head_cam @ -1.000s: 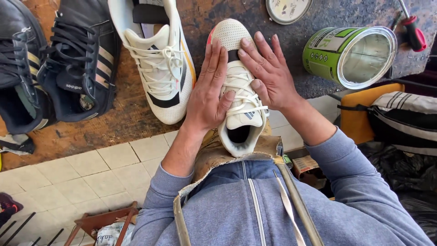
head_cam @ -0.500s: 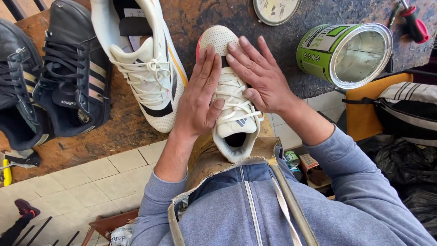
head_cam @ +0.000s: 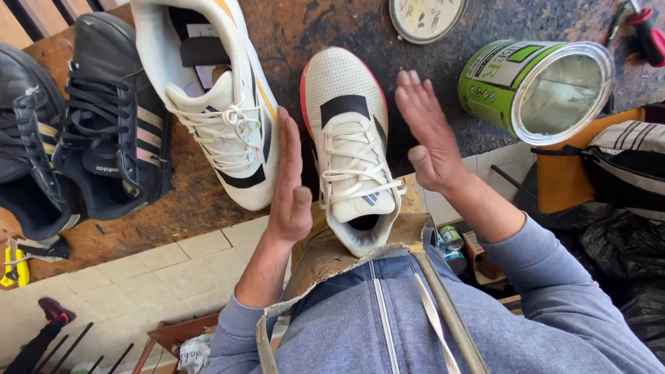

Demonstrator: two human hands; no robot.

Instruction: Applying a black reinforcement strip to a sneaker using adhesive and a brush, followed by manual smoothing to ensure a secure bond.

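A white sports shoe (head_cam: 350, 138) with a black band, white laces and a pink sole edge lies toe-away in front of me, its heel resting on a worn leather apron (head_cam: 325, 256) on my lap. My left hand (head_cam: 289, 183) is held flat and upright just left of the shoe, fingers together, holding nothing. My right hand (head_cam: 428, 131) is raised flat to the right of the shoe, a gap apart from it, also holding nothing.
A second white shoe (head_cam: 215, 97) lies to the left on the stained wooden bench (head_cam: 159, 215), beside two black striped sneakers (head_cam: 114, 118). An open green tin (head_cam: 540, 86) lies on its side at right, with its round lid (head_cam: 424, 17) farther back and a red-handled tool (head_cam: 648, 31) nearby.
Both hands were pressed flat on top of the white shoe; they have lifted off and parted, now standing at either side of it.
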